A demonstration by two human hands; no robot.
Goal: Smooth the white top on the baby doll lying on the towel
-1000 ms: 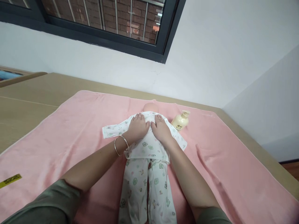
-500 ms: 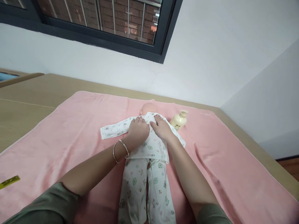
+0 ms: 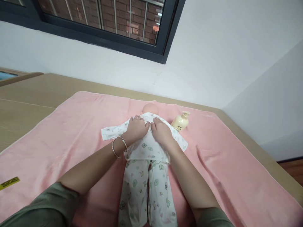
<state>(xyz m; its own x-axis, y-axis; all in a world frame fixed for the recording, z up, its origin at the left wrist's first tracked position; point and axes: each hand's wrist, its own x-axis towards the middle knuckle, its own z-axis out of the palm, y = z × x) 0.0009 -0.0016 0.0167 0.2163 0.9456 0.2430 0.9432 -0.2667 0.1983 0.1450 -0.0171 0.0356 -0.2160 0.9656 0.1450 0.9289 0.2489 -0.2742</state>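
Note:
A baby doll in a white printed top (image 3: 149,145) and matching trousers (image 3: 155,189) lies stretched out on a pink cloth. Its bald head (image 3: 151,109) shows beyond the collar; one sleeve (image 3: 110,132) reaches out to the left. My left hand (image 3: 137,129), with silver bangles (image 3: 121,145) at the wrist, rests on the upper left of the top, fingers extended. Beside it my right hand (image 3: 162,130) lies on the upper right, fingers also stretched out. The two thumbs nearly meet in the middle. Neither hand grips anything visible.
A cream pump bottle (image 3: 180,122) leans close to the doll's right-hand sleeve. The pink cloth (image 3: 78,138) covers much of a wooden tabletop (image 3: 28,94). A yellow label (image 3: 9,183) lies at the left. Beyond are a white wall and a dark-framed window (image 3: 146,52).
My left hand has shifted slightly left and flattened, its fingers now more spread. My right hand has moved slightly left and stays on the top. The bottle and doll remain in place.

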